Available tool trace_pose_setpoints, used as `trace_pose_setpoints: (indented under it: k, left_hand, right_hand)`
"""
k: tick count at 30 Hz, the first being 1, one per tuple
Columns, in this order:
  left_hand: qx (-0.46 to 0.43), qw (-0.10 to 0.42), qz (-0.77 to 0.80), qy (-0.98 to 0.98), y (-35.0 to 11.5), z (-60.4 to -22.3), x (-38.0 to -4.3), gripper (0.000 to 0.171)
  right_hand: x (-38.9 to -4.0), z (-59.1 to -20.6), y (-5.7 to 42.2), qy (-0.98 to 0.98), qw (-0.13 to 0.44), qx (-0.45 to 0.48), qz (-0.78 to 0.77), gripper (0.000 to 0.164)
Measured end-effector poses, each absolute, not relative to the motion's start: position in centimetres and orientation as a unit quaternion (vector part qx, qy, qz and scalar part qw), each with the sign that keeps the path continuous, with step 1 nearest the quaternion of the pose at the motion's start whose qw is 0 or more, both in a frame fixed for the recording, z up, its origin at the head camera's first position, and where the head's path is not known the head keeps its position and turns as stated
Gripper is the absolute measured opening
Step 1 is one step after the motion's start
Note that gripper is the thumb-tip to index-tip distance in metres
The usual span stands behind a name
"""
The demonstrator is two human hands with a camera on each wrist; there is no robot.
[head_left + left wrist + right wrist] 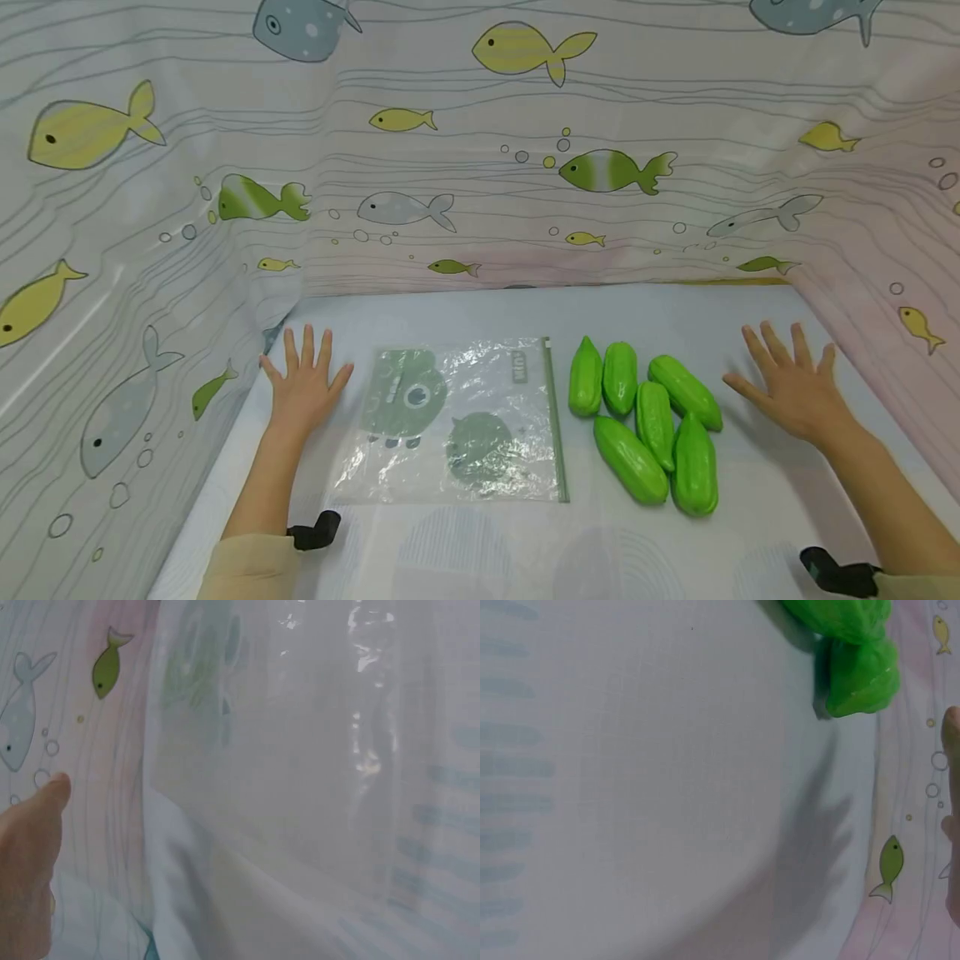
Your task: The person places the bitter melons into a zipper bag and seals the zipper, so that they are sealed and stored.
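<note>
My left hand [303, 392] lies palm down with fingers spread, just left of a clear zip bag [420, 467] printed with green cartoon figures. The bag lies flat, its green zip edge [557, 425] toward the right. Several bright green, ridged, cucumber-like vegetables [630, 458] sit in a loose group right of the bag. Farther right, my right hand [798, 392] is spread out with nothing in it, apart from the vegetables. In the left wrist view, part of the left hand [30, 862] shows beside the bag. The right wrist view catches two vegetables [862, 675] and the hand's edge [952, 810].
A white table [465, 317] with pale blue patterns carries everything. Fish-printed curtains [450, 167] rise along its back, left and right sides. Black straps [315, 531] sit at both wrists, by light sleeves [251, 567].
</note>
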State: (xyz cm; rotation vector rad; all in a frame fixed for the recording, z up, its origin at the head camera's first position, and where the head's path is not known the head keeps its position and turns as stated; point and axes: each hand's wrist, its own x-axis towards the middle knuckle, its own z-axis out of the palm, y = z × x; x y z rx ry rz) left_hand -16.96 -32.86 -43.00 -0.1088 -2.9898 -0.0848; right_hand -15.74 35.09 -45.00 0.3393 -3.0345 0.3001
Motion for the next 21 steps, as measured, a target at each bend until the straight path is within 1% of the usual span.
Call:
trace_pose_setpoints:
  k: [13,21]
  left_hand:
    - [-0.052,0.054,-0.039,-0.996,-32.8,-43.8,-16.67,0.083]
    - [-0.052,0.025,-0.028,-0.998,-32.32,-44.02,-16.69,0.091]
  right_hand:
    - [-15.56,-44.95,34.52,-0.986,0.042,0.117,0.108,0.085]
    - [-15.15,-44.73,34.24,-0.984,0.056,0.123,0.114,0.089]
